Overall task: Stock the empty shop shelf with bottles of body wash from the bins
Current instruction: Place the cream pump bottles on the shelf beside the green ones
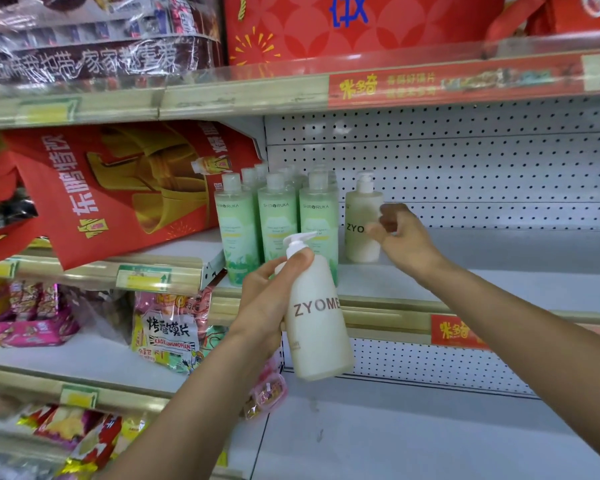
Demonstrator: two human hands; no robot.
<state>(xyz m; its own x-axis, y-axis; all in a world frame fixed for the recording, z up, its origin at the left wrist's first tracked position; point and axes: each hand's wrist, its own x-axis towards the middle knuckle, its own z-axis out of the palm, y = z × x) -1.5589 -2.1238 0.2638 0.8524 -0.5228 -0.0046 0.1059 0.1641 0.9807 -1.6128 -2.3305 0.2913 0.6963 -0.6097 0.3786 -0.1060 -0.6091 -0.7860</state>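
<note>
My left hand (264, 303) grips a cream pump bottle marked ZYOME (317, 327), held upright in front of the shelf edge (378, 311). A second cream ZYOME pump bottle (359, 223) stands on the white shelf (499, 282) to the right of several green SHIROIRUKA bottles (278, 223) in rows. My right hand (402, 233) hovers just right of the standing cream bottle, fingers loosely curled and holding nothing; whether it touches the bottle is unclear.
A red gift bag (118, 188) leans at the left of the green bottles. Snack packets (167, 330) fill the lower left shelves. Red boxes (361, 26) sit on the shelf above. White pegboard (465, 168) backs the shelf.
</note>
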